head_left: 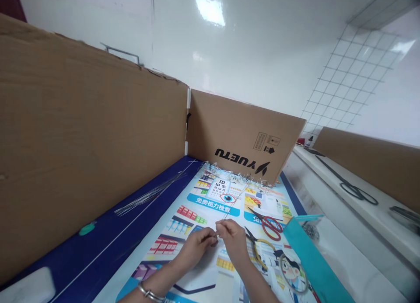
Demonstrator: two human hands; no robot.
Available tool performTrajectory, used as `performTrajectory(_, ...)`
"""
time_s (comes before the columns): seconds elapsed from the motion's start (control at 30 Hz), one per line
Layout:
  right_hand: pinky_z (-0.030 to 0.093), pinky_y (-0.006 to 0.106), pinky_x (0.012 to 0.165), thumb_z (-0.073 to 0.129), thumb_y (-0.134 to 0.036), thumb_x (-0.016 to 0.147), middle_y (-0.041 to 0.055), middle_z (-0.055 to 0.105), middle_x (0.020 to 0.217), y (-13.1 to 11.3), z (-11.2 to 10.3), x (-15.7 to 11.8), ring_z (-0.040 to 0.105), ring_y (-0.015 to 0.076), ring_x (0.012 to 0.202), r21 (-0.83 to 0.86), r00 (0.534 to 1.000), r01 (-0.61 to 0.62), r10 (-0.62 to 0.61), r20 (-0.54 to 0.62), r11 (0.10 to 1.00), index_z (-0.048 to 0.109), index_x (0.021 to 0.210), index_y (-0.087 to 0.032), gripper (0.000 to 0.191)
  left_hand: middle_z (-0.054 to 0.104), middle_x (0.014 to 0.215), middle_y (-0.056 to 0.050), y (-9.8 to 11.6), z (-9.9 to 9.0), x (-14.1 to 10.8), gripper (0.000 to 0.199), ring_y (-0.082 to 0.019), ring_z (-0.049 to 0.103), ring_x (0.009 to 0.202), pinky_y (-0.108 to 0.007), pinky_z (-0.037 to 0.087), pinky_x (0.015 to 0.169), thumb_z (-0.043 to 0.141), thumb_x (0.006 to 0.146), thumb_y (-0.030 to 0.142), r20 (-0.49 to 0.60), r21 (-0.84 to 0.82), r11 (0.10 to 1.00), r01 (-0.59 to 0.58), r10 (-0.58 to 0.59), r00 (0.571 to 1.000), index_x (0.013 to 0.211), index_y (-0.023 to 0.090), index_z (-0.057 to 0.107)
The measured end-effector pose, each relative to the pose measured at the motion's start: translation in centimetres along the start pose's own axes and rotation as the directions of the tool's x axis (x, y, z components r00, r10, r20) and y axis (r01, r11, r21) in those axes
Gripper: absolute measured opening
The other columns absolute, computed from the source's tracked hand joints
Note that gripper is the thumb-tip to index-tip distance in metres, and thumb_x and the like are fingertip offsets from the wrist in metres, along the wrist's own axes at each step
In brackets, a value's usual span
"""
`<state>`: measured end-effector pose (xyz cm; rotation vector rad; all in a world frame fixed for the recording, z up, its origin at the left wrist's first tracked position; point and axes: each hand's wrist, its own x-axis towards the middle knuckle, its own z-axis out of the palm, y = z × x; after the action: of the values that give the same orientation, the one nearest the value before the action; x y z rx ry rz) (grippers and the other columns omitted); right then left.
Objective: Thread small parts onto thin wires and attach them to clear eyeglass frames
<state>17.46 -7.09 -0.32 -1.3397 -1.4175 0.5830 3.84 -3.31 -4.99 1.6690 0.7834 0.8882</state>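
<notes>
Over the printed poster (205, 279), my left hand (198, 245) and my right hand (232, 235) meet fingertip to fingertip. From the pinched fingers of my right hand a thin wire (235, 203) runs up and away over the poster. The fingers of my left hand are curled together beside it; what they hold is too small to make out. Just right of my right hand lie yellow-handled pliers (260, 250). Beyond them rest red-handled scissors (271, 226), their blades pointing to the left.
Cardboard walls (95, 145) close off the left and the back. Cut wire lengths (149, 196) lie on the blue strip at left, and wire scraps (241, 178) line the back wall's foot. At right are a clear ring (293, 273) and a teal board (316, 261).
</notes>
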Motion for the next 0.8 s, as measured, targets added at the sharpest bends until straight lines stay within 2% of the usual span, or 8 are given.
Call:
performTrajectory(0.17, 0.045, 0.024, 0.064, 0.054, -0.024, 0.078, -0.0003, 0.063, 0.069, 0.5, 0.0, -0.5, 0.059, 0.0141, 0.065, 0.019, 0.998, -0.063, 0.063, 0.001, 0.998, 0.066, 0.072, -0.02, 0.014, 0.055, 0.064, 0.002, -0.1, 0.1, -0.2, 0.012, -0.015, 0.05, 0.065, -0.023, 0.035, 0.062, 0.046, 0.075, 0.023, -0.023, 0.187, 0.982, 0.015, -0.011, 1.0, 0.068, 0.018, 0.054)
performTrajectory(0.3, 0.045, 0.023, 0.063, 0.055, -0.023, 0.078, 0.0009, 0.065, 0.075, 0.5, 0.1, -0.7, 0.059, 0.0141, 0.066, 0.017, 1.0, -0.007, 0.006, 0.019, 1.0, 0.066, 0.072, -0.019, 0.014, 0.055, 0.066, 0.001, -0.2, 0.2, -0.5, 0.014, -0.015, 0.049, 0.067, -0.023, 0.036, 0.061, 0.044, 0.078, 0.026, -0.003, 0.186, 0.983, -0.006, 0.006, 1.0, 0.069, 0.018, 0.05)
performTrajectory(0.47, 0.046, 0.023, 0.061, 0.054, -0.021, 0.079, 0.0006, 0.065, 0.076, 0.2, -0.2, -0.6, 0.059, 0.013, 0.063, 0.048, 1.0, 0.005, -0.006, 0.023, 0.999, 0.067, 0.075, -0.02, 0.014, 0.057, 0.069, -0.001, 0.0, 0.6, -0.7, 0.016, -0.016, 0.051, 0.067, -0.024, 0.039, 0.063, 0.038, 0.082, 0.026, 0.005, 0.155, 0.987, -0.047, 0.047, 0.999, 0.074, 0.018, 0.048)
performTrajectory(0.63, 0.045, 0.023, 0.069, 0.056, -0.018, 0.078, 0.0007, 0.066, 0.075, -0.1, -0.3, -0.4, 0.06, 0.0143, 0.074, -0.021, 0.993, 0.119, -0.119, 0.014, 0.993, 0.064, 0.061, -0.02, 0.018, 0.062, 0.073, -0.003, 0.2, -0.3, -0.2, 0.014, -0.018, 0.055, 0.073, -0.026, 0.039, 0.069, 0.045, 0.078, 0.021, -0.049, 0.3, 0.943, -0.143, 0.166, 0.985, 0.071, 0.018, 0.057)
performTrajectory(0.7, 0.045, 0.024, 0.07, 0.057, -0.019, 0.077, 0.0009, 0.066, 0.076, 0.1, -0.1, -0.3, 0.061, 0.0144, 0.076, -0.029, 0.991, 0.134, -0.133, 0.028, 0.991, 0.064, 0.061, -0.02, 0.018, 0.064, 0.074, -0.003, -0.2, -0.9, 0.2, 0.014, -0.017, 0.056, 0.074, -0.026, 0.039, 0.069, 0.047, 0.077, 0.021, -0.055, 0.316, 0.94, -0.127, 0.152, 0.987, 0.072, 0.018, 0.061)
performTrajectory(0.8, 0.044, 0.024, 0.07, 0.057, -0.019, 0.077, 0.0007, 0.067, 0.077, 0.7, 0.0, -0.1, 0.061, 0.0143, 0.075, -0.044, 0.993, 0.109, -0.106, 0.058, 0.993, 0.066, 0.066, -0.021, 0.014, 0.066, 0.073, -0.001, -1.2, -1.6, 0.7, 0.016, -0.016, 0.057, 0.071, -0.024, 0.04, 0.066, 0.049, 0.074, 0.019, 0.001, 0.282, 0.958, -0.043, 0.044, 0.999, 0.075, 0.018, 0.064)
